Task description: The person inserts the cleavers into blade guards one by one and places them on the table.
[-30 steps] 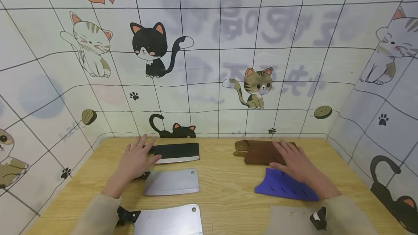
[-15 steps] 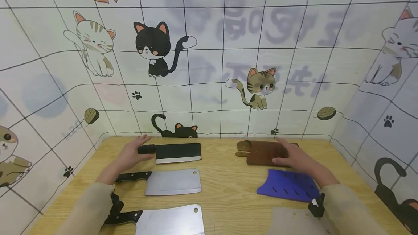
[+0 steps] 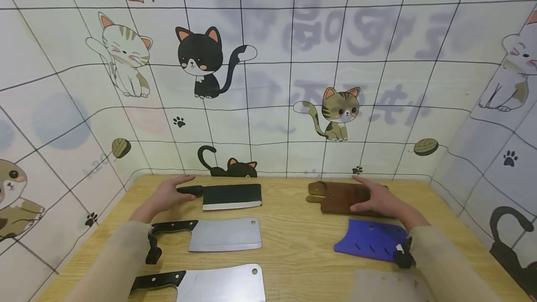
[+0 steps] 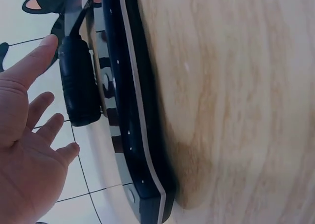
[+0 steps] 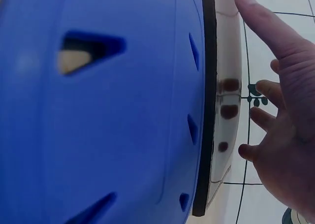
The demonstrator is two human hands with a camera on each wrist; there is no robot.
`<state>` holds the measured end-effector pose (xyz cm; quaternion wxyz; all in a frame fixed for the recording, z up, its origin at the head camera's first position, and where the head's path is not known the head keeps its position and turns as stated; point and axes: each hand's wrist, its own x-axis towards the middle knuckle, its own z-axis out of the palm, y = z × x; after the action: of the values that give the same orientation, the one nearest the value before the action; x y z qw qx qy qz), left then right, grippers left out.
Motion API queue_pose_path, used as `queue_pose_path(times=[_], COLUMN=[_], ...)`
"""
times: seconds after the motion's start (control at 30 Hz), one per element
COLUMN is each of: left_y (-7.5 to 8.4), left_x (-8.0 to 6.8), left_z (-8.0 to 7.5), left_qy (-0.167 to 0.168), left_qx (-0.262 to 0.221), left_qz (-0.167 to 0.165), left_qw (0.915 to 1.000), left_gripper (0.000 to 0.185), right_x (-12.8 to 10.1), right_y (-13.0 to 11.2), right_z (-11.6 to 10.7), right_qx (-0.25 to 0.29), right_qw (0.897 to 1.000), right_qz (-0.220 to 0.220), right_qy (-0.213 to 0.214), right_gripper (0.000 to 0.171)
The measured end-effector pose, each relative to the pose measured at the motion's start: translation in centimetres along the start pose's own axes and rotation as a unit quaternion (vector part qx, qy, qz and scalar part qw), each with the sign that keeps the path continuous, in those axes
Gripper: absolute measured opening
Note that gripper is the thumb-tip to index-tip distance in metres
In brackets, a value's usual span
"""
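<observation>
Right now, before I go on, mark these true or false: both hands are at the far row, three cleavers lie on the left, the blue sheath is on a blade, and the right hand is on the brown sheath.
1. Both hands are at the far row. True: left hand, right hand.
2. Three cleavers lie on the left. True.
3. The blue sheath covers a blade. False: it lies by itself, no handle showing.
4. The right hand rests on the brown sheath. True.
5. The left hand lifts the black cleaver. False: it lies flat on the table.

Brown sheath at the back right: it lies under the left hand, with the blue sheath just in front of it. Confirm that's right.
One detail is wrong: the head view shows the right hand, not the left, on the brown sheath. The blue sheath does lie just in front of it.
</observation>
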<state>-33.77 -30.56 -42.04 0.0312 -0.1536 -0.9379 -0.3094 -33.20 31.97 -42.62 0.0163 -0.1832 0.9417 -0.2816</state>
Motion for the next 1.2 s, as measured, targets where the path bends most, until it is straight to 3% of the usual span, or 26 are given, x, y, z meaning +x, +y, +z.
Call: queue_pose_path(times=[0.23, 0.73, 1.1, 1.2], left_y=[-1.0, -1.5, -3.1, -3.2], left_x=[0.9, 1.8, 2.2, 2.3], left_z=[0.6, 1.6, 1.9, 2.0], left_qy=[-0.01, -0.029, -0.015, -0.016], left_qx=[-0.004, -0.035, -0.093, -0.101], left_qz=[0.008, -0.037, -0.071, -0.071], left_qw=[0.9999, 0.9983, 0.993, 0.9922], left_gripper=[0.066, 0.065, 0.061, 0.057], right_x=[0.8, 1.9, 2.1, 2.0], right_y=[-0.1, 0.9, 1.5, 1.5], right_z=[0.3, 1.0, 0.5, 0.3], right_qx=[0.004, -0.063, -0.019, -0.034], right_qw=[1.0, 0.997, 0.997, 0.996], right_qz=[0.0, 0.017, -0.003, -0.006], right_qy=[-0.025, -0.045, -0.076, -0.084], right_gripper=[0.106, 0.11, 0.104, 0.109])
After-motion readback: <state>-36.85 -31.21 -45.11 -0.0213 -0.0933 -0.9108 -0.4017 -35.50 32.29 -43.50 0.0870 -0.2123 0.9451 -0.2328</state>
